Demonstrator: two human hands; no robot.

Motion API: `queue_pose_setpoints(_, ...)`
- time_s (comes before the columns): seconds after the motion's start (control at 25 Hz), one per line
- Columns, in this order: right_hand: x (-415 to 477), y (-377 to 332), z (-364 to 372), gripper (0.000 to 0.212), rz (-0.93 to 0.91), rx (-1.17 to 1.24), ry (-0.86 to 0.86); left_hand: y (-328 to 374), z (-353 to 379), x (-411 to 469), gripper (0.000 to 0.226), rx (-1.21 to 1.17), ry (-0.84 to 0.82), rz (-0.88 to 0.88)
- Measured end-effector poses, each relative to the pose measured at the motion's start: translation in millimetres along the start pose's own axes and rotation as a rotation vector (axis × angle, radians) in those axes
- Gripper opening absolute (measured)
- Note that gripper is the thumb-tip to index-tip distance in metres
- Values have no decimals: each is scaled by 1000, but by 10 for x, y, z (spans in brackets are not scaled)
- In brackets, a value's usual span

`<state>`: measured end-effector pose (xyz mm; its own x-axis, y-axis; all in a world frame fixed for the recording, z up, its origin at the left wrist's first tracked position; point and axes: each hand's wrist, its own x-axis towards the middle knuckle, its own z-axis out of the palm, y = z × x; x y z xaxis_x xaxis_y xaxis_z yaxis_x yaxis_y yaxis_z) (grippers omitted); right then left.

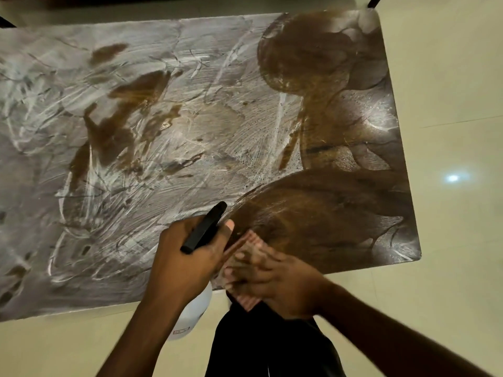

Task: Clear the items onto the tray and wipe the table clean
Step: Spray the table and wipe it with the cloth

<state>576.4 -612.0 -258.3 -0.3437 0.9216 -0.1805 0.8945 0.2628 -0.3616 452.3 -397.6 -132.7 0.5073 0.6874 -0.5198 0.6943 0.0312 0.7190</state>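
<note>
A brown tabletop (190, 118) smeared with whitish streaks stands on pale floor tiles (449, 77). At its near edge the right hand (275, 278) presses flat on a pink cloth (249, 247); just beside it, the left hand (187, 257) grips a white spray bottle (194, 311) by its black nozzle.

I can't read any words or numbers from here. The only thing that looks like a label is a small mark with a reddish outline low on the white spray bottle (190, 317), which my left hand (187, 257) holds by its black top. The mark is too small and blurry for me to make out any letters. The desk (190, 118) has only smears and streaks on it, no writing. The striped cloth (249, 250) under my right hand (275, 281) has no tag I can read.
</note>
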Motion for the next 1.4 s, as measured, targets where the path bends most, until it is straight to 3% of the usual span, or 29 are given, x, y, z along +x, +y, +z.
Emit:
queue_pose_setpoints(0.08,-307,630,-208,68,282,-13,52,21,-17,57,47,-25,-14,-6)
queue_pose_setpoints(0.16,-426,1153,-472,68,744,110,247,80,-40,83,50,-65,-37,-9)
queue_pose_setpoints(0.24,-125,1323,-676,69,1222,292,506,128,-79,102,55,-78,-44,7)
queue_pose_setpoints(0.32,464,1202,-739,72,1493,353,594,183,-111,145,54,-72,-30,15)
queue_pose_setpoints(0.36,758,1032,-693,72,1466,320,559,205,-125,188,53,-75,-15,13)
queue_pose_setpoints(0.4,1010,802,-611,71,1327,272,510,227,-135,243,51,-75,-1,6)
queue_pose_setpoints(0.52,1195,92,-298,72,594,186,285,326,-149,417,28,-52,39,11)
queue_pose_setpoints(0.6,930,201,-246,69,148,71,148,422,-152,552,34,-38,61,23)
queue_pose_setpoints(0.64,761,427,-307,70,30,9,92,481,-160,608,44,-43,63,25)
queue_pose_setpoints(0.72,419,1078,-498,73,115,-64,64,601,-194,710,54,-62,56,16)
queue_pose_setpoints(0.88,-55,2460,-1042,69,887,115,318,798,-162,873,42,-65,47,16)
queue_pose_setpoints(0.96,215,2690,-1260,70,1268,274,501,892,-102,943,33,-70,48,-1)
queue_pose_setpoints(1.04,701,2510,-1303,70,1399,292,545,967,-41,1013,23,-92,51,-21)
queue_pose_setpoints(1.12,1108,1917,-1099,69,1155,244,448,1028,-1,1078,16,-115,57,-24)
queue_pose_setpoints(1.24,1161,905,-667,67,446,216,208,1096,42,1148,10,-113,45,-7)
queue_pose_setpoints(1.32,927,875,-567,69,53,114,87,1131,37,1184,15,-99,43,-4)
queue_pose_setpoints(1.4,709,1345,-687,73,-32,14,18,1116,17,1230,21,-94,39,2)
